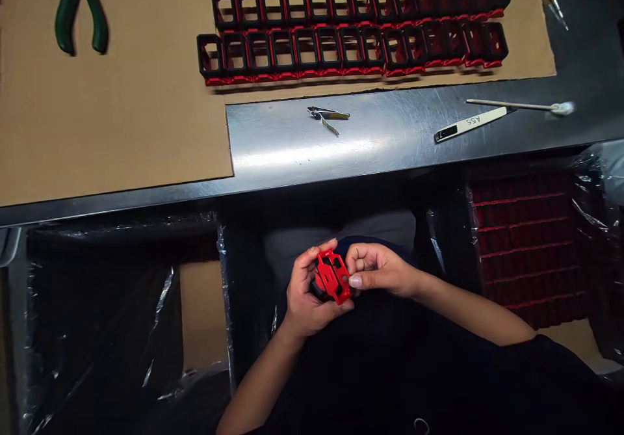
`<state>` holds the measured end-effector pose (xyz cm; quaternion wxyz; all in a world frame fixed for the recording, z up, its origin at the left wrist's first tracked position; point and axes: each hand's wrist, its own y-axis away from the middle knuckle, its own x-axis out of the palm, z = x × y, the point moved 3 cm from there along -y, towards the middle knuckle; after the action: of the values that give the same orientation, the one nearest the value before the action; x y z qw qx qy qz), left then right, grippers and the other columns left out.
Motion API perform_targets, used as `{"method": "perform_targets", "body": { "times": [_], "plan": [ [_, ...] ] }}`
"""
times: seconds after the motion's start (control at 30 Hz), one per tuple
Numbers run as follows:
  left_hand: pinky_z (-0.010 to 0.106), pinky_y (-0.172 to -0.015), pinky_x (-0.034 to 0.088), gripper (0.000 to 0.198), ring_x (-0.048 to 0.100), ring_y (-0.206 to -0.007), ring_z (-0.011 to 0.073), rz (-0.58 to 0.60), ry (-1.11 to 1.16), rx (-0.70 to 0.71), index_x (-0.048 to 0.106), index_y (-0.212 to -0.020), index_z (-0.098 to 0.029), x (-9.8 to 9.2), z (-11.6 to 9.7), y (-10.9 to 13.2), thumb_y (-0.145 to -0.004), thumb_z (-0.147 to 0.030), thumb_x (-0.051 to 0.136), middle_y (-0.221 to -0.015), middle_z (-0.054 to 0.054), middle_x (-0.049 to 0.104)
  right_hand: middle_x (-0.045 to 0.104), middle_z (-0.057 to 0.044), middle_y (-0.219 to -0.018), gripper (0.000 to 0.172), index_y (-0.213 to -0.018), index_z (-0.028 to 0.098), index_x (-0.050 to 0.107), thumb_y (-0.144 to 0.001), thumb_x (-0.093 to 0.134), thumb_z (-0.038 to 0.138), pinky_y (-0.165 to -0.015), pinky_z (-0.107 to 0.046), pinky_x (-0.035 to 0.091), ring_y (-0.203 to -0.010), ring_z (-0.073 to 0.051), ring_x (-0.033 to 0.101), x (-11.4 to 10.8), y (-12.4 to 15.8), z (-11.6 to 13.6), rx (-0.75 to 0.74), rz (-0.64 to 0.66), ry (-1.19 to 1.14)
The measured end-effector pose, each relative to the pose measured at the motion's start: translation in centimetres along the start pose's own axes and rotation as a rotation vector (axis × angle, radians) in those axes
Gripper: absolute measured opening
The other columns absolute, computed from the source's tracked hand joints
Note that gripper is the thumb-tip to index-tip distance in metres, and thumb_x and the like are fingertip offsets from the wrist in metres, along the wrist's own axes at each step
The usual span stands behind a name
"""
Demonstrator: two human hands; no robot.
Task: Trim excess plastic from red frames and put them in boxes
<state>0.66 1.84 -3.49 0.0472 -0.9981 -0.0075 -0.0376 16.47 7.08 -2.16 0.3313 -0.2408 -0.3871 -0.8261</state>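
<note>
Steel bench [390,137] bears cardboard [121,110] and black-and-red frames [361,48] beyond the red part [334,276].

Small red part [333,276] w/ black cutouts, tilted, near centre, gripped btw left hand [305,300] & right hand [383,272].

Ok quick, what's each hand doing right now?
Left hand: closed around the red and black part.
Right hand: pinching the same part's right edge.

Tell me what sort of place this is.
Probably a factory assembly bench: two rows of identical black-and-red frames on cardboard, green-handled pliers nearby, and a plastic-lined box of red parts. The left hand and right hand hold one red part.
</note>
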Motion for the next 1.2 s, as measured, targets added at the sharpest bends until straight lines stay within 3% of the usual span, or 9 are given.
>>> {"method": "perform_targets", "body": {
  "times": [0.77, 1.2],
  "plan": [
    [0.038, -0.096, 0.057, 0.080, 0.067, -0.120, 0.0272, 0.014, 0.044, -0.018, 0.043, -0.139, -0.027, -0.09, 0.24, -0.63, -0.074, -0.042, 0.086, -0.138, 0.016, 0.061, 0.071, 0.001, -0.066, 0.039, -0.076, 0.014, 0.056, -0.074, 0.088, 0.037, -0.057, -0.017, 0.053, -0.056, -0.008, 0.066, -0.53, -0.99, -0.63, 0.042, 0.023, -0.110],
    [0.043, -0.099, 0.057, 0.080, 0.066, -0.122, 0.0299, 0.021, 0.003, -0.021, 0.043, -0.139, -0.027, 0.12, -0.07, -0.76, -0.074, -0.045, 0.085, -0.135, 0.016, 0.063, 0.072, 0.000, -0.069, 0.037, -0.078, 0.014, 0.059, -0.074, 0.087, 0.036, -0.058, -0.019, 0.053, -0.056, -0.008, 0.067, -0.61, -0.86, -0.55, 0.042, 0.026, -0.118]
  ]
}}
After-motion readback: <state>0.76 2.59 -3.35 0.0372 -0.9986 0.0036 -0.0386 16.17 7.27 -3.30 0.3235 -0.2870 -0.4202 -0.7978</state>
